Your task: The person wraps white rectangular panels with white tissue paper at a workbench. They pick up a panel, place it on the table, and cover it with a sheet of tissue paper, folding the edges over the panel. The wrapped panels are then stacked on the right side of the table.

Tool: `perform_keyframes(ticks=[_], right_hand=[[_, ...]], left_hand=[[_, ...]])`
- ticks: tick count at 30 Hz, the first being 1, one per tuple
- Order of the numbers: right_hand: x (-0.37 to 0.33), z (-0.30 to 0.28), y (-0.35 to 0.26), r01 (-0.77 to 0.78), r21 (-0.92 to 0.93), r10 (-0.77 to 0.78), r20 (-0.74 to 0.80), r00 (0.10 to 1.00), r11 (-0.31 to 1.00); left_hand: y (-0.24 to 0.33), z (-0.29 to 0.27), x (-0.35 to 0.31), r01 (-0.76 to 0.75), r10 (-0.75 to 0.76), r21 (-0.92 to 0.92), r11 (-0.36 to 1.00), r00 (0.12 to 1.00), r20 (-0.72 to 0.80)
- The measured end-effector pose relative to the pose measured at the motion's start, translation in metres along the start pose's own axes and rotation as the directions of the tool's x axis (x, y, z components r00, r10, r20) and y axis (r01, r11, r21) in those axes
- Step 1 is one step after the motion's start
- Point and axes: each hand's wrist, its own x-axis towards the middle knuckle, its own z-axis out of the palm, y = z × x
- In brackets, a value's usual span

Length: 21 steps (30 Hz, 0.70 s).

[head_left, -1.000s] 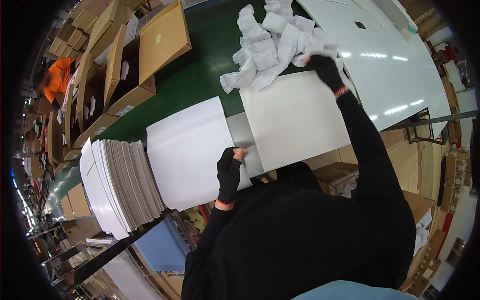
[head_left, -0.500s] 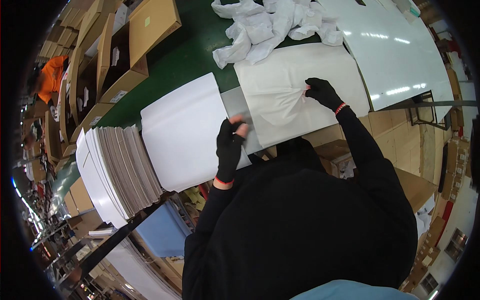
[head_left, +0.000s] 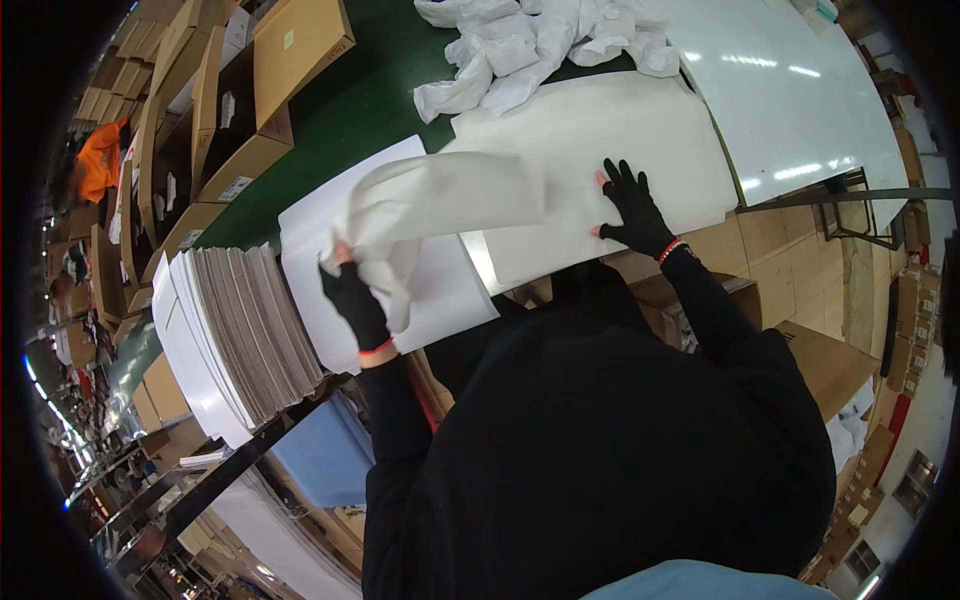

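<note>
My left hand (head_left: 357, 308), in a black glove with bare fingertips, is closed on one edge of a thin off-white sheet of paper (head_left: 440, 195). The sheet billows in the air, folded and partly blurred, above a smooth white sheet or board (head_left: 445, 290) on the table. My right hand (head_left: 635, 212), gloved the same way, lies with fingers spread on a stack of off-white paper (head_left: 680, 130). It holds nothing. Part of the smooth white board is hidden under the raised paper.
At the left stands a stack of white-faced boards (head_left: 245, 335). Open cardboard boxes (head_left: 300, 50) line the far left of the green table (head_left: 370, 70). Crumpled white paper (head_left: 515, 55) lies at the back. A glossy white panel (head_left: 800, 100) extends at the right.
My left hand has moved left, drawing a thin paper sheet off the stack and over the white board. My right hand has gone from pinching the paper to lying spread on the stack.
</note>
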Motion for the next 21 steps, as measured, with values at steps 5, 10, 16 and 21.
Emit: perform_keyframes(ticks=[5, 10, 16, 21], right_hand=[[0.001, 0.015, 0.019, 0.031, 0.241, 0.024, -0.225, 0.974, 0.970], [0.018, 0.012, 0.044, -0.077, 0.559, 0.226, -0.202, 0.953, 0.826], [0.012, -0.041, 0.120, -0.092, -0.019, 0.081, -0.322, 0.943, 0.996], [0.015, -0.078, 0.077, -0.298, 0.339, 0.373, -0.181, 0.910, 0.892]], left_hand=[[0.012, -0.031, -0.012, 0.065, -0.070, -0.052, 0.997, 0.993, -0.097], [-0.004, -0.037, -0.017, 0.114, -0.123, -0.088, 0.990, 0.988, -0.098], [0.007, -0.030, -0.016, 0.103, -0.112, -0.122, 0.987, 0.991, -0.075], [0.004, -0.038, -0.014, 0.105, -0.118, -0.133, 0.986, 0.988, -0.095]])
